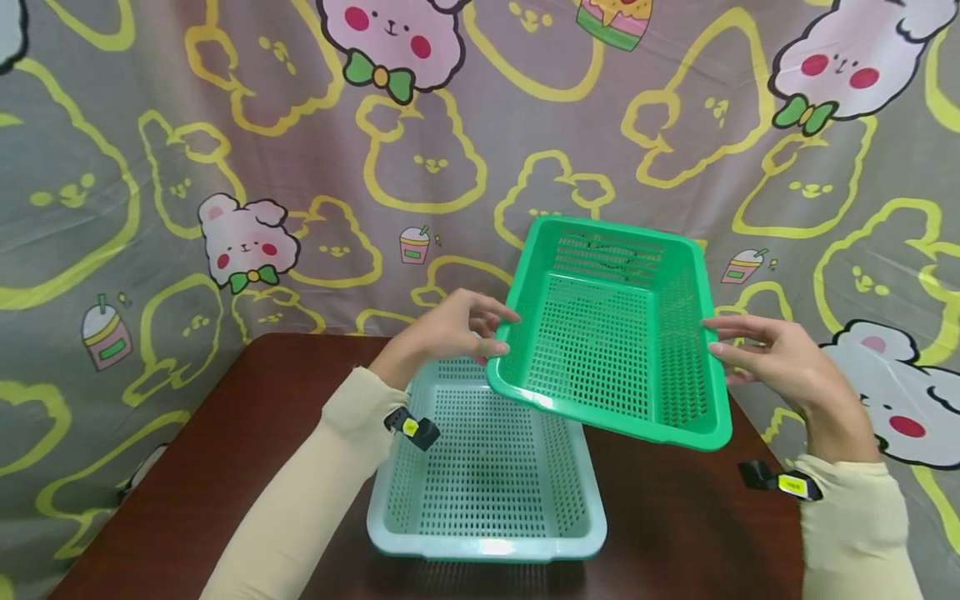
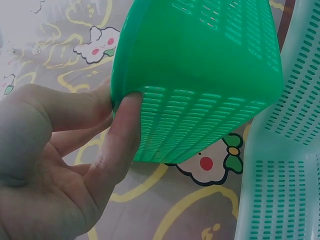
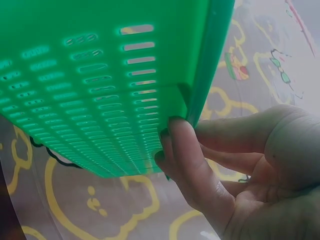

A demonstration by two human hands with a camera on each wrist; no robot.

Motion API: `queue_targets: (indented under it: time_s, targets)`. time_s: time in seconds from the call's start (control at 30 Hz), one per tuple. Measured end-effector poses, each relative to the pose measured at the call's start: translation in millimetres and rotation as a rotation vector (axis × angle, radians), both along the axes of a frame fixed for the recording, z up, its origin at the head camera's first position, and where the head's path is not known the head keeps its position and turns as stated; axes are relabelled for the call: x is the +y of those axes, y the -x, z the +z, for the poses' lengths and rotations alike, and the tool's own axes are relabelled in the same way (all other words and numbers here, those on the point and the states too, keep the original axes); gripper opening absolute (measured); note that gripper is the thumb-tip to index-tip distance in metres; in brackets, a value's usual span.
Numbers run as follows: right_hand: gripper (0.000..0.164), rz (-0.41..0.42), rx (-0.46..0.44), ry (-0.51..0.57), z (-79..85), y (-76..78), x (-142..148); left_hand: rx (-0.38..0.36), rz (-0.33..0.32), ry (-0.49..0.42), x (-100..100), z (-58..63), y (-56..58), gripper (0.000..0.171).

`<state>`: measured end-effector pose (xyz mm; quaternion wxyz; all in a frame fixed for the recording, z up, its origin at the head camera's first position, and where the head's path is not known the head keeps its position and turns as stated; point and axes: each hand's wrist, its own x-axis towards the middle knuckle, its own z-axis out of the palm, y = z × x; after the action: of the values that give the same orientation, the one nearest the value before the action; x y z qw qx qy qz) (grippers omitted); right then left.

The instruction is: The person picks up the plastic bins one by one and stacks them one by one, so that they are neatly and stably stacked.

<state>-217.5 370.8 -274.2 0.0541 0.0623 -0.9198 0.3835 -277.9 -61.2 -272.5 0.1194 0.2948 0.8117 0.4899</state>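
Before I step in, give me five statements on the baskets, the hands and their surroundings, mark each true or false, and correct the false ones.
1. The left hand and right hand both grip the green basket by its rim. True.
2. The pale basket stands on the dark table. True.
3. The green basket lies flat inside the pale basket. False: it is held up in the air, tilted.
4. Both sleeves are black. False: they are cream.
5. Both baskets have slotted walls. True.
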Motion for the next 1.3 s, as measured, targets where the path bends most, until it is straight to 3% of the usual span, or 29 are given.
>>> queue_targets:
  time_s: [0.23,0.47,0.8,1.03,1.3]
  targets:
    - [0.057,0.039,-0.012,0.006,3.0,2.8,-14.1,0.036,0.008,-0.004,-16.4,-1.7,-6.2,0.046]
    - [0.055,0.062,-0.014,0.018,5.2,2.6,-29.3,0.022,0.044,-0.002,-31.6,-5.9,-13.2,0.044]
    - [0.054,0.069,-0.007,-0.001,4.1,3.5,-41.7,0.019,0.058,-0.009,-41.6,-17.3,-17.5,0.044]
    - [0.053,0.100,-0.016,-0.002,3.8,6.7,-47.1,-0.033,0.070,-0.029,-47.8,-20.8,-24.1,0.045]
    - [0.052,0.116,-0.053,0.032,4.1,7.7,-57.1,-0.013,0.085,-0.014,-56.7,-20.5,-32.5,0.044]
